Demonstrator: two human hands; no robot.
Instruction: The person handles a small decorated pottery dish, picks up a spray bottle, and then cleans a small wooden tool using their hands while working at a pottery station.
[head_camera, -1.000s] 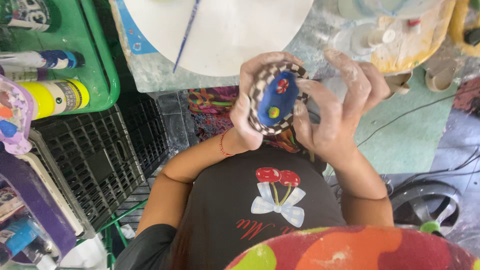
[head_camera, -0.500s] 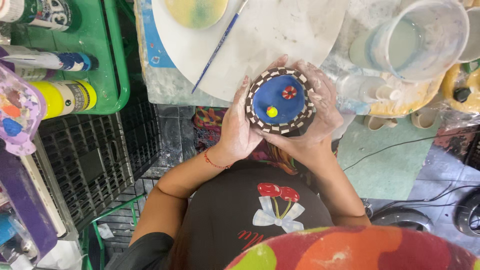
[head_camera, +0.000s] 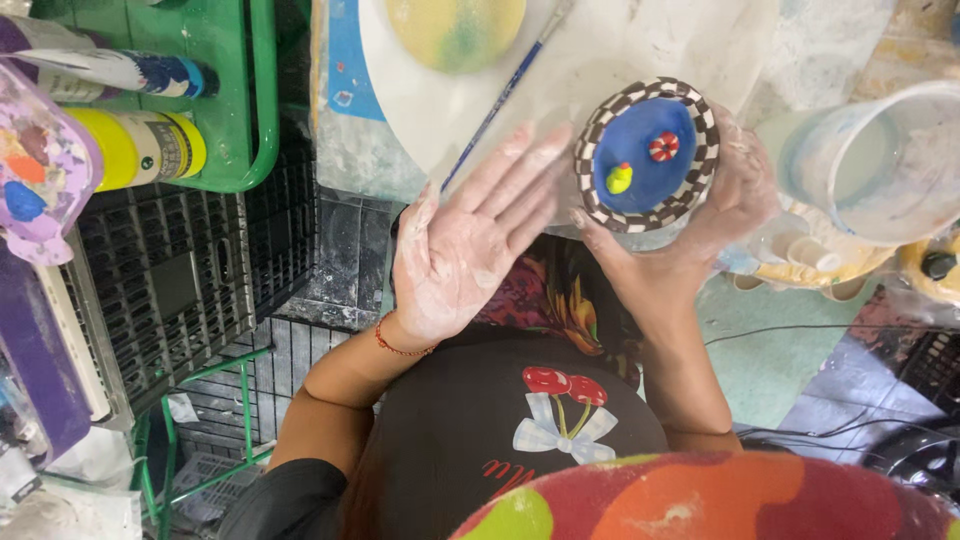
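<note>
Beside the white plate (head_camera: 640, 50), the right hand (head_camera: 735, 200) cradles a checkered blue clay dish (head_camera: 645, 155); left hand (head_camera: 470, 245) released, palm flat, seemingly mid-inspection; resuming needs a regrip.

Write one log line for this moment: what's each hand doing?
left hand: open, palm up, empty | right hand: holds round blue piece with checkered rim | paintbrush: lying on white plate

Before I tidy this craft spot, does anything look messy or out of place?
Both hands look dusted with whitish residue: the open left hand and the right hand cradling the blue checker-rimmed dish. A paintbrush lies loose across the smeared white plate. Nothing looks spilled or broken.
</note>
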